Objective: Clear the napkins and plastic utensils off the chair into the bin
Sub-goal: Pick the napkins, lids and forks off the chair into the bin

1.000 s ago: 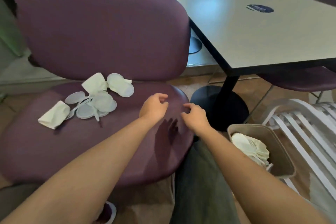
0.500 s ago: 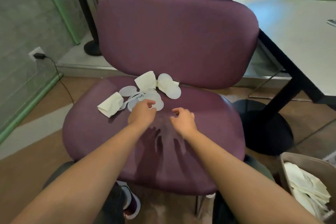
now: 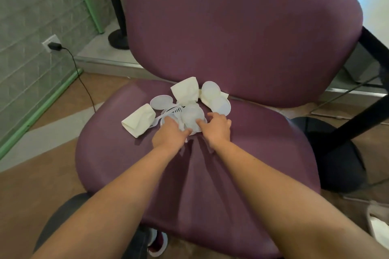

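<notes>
Head view: I have both hands down on the pile at the back of the purple chair (image 3: pixel 210 174). My left hand (image 3: pixel 170 134) has its fingers curled into the clear round plastic lids (image 3: pixel 192 119) and the white plastic forks (image 3: pixel 170 111) tangled beneath them; my right hand (image 3: pixel 216 127) curls onto the same lids from the other side, so both grips are closing on plastic. Three folded napkins (image 3: pixel 186 91) lie around them, one left, one behind, one right under more lids. The bin (image 3: pixel 371 218) barely shows at the lower right edge, well apart.

Risk, as I judge it: the lids are thin, slick and stacked loosely, so a hurried scoop could let them slide off the smooth vinyl seat, and fork tines may snag the soft, creased napkins
</notes>
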### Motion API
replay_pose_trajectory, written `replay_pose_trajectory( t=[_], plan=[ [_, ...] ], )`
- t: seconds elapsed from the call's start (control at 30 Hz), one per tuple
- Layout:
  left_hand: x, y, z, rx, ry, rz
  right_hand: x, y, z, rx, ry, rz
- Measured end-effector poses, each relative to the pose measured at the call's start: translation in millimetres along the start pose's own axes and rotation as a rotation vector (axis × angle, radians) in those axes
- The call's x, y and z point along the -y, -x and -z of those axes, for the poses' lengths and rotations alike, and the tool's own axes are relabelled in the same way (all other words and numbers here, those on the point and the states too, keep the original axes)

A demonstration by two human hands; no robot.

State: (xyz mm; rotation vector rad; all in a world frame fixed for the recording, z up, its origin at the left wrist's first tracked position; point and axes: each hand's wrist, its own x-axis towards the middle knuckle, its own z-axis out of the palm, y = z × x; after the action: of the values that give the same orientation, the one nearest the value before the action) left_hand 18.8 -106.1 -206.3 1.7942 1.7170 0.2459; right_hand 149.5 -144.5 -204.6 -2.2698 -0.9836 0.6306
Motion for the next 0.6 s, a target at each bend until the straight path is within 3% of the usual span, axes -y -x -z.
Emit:
replay_pose_trajectory(
  t=[0.3, 0.6],
  plan=[
    [13, -12, -5, 0.025, 0.165, 0.024, 4, -18, -21, 0.005, 0.057, -0.079],
    [20, 7, 1, 0.069, 0.117, -0.001, -19, -3, -11, -0.016, -0.324, -0.172]
  ],
)
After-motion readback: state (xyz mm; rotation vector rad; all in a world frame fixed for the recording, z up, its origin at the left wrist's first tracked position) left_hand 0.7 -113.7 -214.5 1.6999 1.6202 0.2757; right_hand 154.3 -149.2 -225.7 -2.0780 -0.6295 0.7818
